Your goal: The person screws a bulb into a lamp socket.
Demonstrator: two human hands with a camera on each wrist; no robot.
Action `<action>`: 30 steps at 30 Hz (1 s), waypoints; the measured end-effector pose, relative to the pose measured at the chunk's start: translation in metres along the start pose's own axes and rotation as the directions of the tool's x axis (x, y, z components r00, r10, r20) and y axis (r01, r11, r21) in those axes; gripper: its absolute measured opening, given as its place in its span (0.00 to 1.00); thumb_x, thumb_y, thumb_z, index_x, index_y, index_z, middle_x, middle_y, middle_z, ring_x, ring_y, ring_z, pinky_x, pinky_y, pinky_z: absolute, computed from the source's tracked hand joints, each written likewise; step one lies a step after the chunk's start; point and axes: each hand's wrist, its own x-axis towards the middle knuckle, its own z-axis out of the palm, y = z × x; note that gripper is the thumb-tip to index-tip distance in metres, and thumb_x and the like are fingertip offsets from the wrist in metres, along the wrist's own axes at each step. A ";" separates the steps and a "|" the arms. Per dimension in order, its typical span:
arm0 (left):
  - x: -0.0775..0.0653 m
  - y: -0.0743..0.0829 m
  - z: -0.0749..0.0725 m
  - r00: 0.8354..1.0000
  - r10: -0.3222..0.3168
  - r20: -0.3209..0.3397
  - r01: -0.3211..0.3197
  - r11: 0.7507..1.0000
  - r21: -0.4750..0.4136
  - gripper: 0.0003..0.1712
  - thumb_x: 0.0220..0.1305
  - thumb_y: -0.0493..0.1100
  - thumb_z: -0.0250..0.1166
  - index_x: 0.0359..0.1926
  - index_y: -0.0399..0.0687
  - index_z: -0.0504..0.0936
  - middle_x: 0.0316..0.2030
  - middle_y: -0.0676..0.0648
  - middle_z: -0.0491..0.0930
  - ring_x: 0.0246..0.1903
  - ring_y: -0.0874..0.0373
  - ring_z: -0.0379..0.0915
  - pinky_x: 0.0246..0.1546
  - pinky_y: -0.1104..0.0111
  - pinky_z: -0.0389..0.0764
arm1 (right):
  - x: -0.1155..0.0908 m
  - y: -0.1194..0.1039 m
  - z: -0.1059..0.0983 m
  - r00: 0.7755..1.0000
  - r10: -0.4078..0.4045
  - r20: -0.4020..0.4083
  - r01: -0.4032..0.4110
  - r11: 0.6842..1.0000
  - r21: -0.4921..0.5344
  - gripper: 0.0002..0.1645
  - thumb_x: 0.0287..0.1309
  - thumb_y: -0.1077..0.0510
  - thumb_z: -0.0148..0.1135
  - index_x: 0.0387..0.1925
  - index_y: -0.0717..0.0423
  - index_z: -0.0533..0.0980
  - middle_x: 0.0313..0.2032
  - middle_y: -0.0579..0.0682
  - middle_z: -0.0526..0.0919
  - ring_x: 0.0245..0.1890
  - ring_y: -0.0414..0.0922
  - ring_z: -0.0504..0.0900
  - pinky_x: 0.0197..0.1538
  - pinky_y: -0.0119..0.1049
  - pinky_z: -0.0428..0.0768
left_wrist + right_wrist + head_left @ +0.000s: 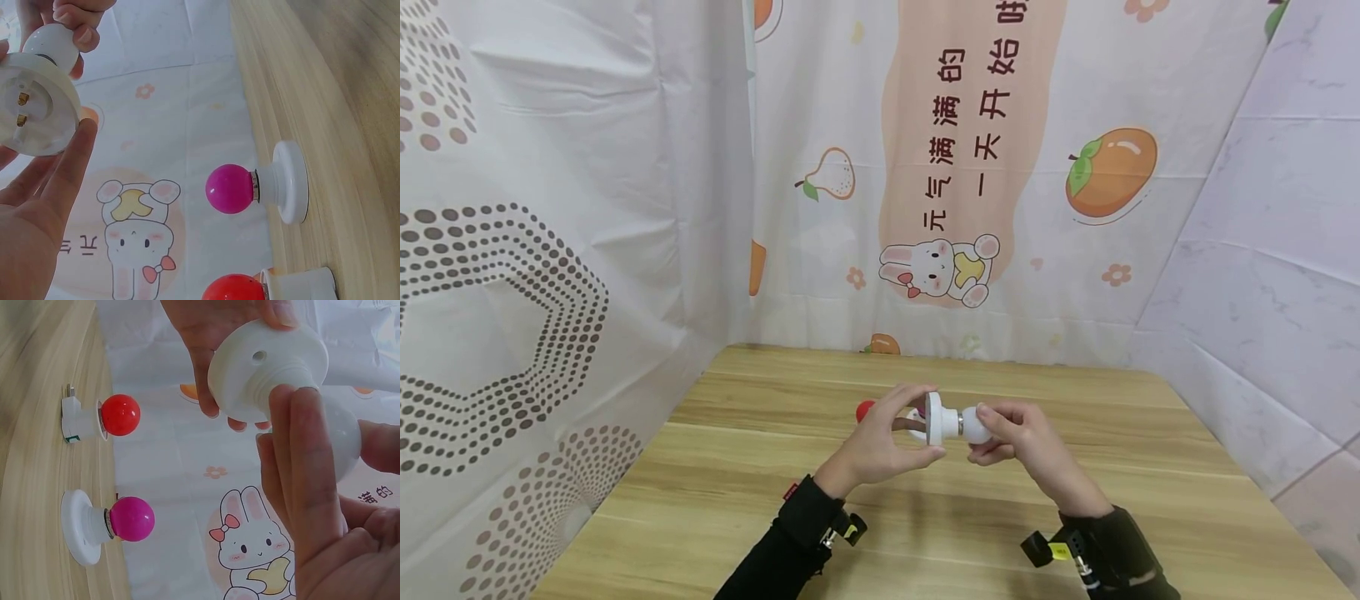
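My left hand [883, 442] grips the rim of a round white lamp holder [936, 419], its thumb and fingers on opposite edges. Two brass screw terminals show inside the holder's open back in the left wrist view. A white light bulb [976, 425] sits at the holder's socket, its metal collar partly showing. From the right, my right hand [1026, 437] pinches this bulb between thumb and fingers. Both things are held above the table, tipped sideways. In the right wrist view the fingers of my right hand [312, 481] cover much of the bulb [344, 434].
On the wooden table [760, 492] stands a magenta bulb [230, 189] in a round white holder [290, 182]. Beside it, a red bulb [120, 415] sits in a white plug-in socket [80, 419] with prongs. Printed curtains [820, 250] enclose the table's back and sides.
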 end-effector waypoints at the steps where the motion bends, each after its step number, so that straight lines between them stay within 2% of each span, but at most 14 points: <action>1: 0.000 0.000 0.000 1.000 0.003 0.000 -0.003 1.000 0.000 0.41 0.57 0.38 0.76 0.70 0.53 0.69 0.53 0.51 0.73 0.52 0.56 0.71 0.52 0.65 0.83 | 0.000 0.000 0.000 1.000 0.004 0.001 -0.004 1.000 0.003 0.29 0.78 0.50 0.52 0.52 0.78 0.75 0.37 0.64 0.84 0.31 0.53 0.88 0.39 0.46 0.88; 6: 0.000 0.000 -0.001 1.000 0.006 -0.008 -0.006 1.000 0.001 0.41 0.57 0.39 0.77 0.69 0.53 0.69 0.54 0.50 0.73 0.52 0.56 0.71 0.52 0.64 0.83 | 0.001 0.000 0.001 1.000 0.023 -0.003 -0.023 0.999 0.025 0.30 0.77 0.49 0.52 0.52 0.77 0.75 0.37 0.62 0.84 0.31 0.53 0.88 0.40 0.46 0.88; 12: 0.000 0.002 -0.002 0.999 -0.045 0.003 0.045 0.999 -0.015 0.40 0.59 0.41 0.75 0.68 0.55 0.67 0.57 0.52 0.72 0.55 0.55 0.71 0.54 0.63 0.82 | 0.005 0.003 0.003 1.000 0.027 -0.011 -0.026 0.998 0.062 0.28 0.78 0.48 0.52 0.52 0.75 0.75 0.39 0.66 0.82 0.34 0.53 0.88 0.42 0.48 0.87; 17: 0.001 0.002 -0.003 0.998 -0.063 0.012 0.063 0.997 -0.035 0.36 0.64 0.42 0.72 0.69 0.52 0.67 0.58 0.49 0.72 0.57 0.53 0.71 0.56 0.64 0.80 | 0.005 0.004 0.003 1.000 0.009 -0.001 -0.009 0.997 0.076 0.29 0.79 0.50 0.50 0.53 0.77 0.73 0.39 0.69 0.80 0.35 0.53 0.88 0.42 0.47 0.87; 24: 0.001 0.000 -0.003 0.999 -0.021 -0.037 0.020 1.000 -0.019 0.33 0.64 0.42 0.71 0.67 0.49 0.70 0.56 0.47 0.74 0.55 0.52 0.72 0.55 0.57 0.82 | 0.006 0.007 0.001 0.999 -0.006 0.034 0.002 0.993 0.115 0.30 0.79 0.50 0.48 0.58 0.78 0.70 0.42 0.63 0.82 0.39 0.54 0.88 0.45 0.49 0.87; 30: 0.001 -0.001 -0.004 0.994 0.030 -0.101 -0.031 0.999 -0.009 0.33 0.62 0.40 0.72 0.66 0.47 0.70 0.57 0.42 0.77 0.56 0.52 0.73 0.55 0.51 0.81 | 0.008 0.019 -0.002 0.987 -0.041 0.158 0.021 0.991 0.130 0.27 0.79 0.56 0.46 0.66 0.73 0.66 0.55 0.74 0.77 0.52 0.59 0.83 0.52 0.49 0.84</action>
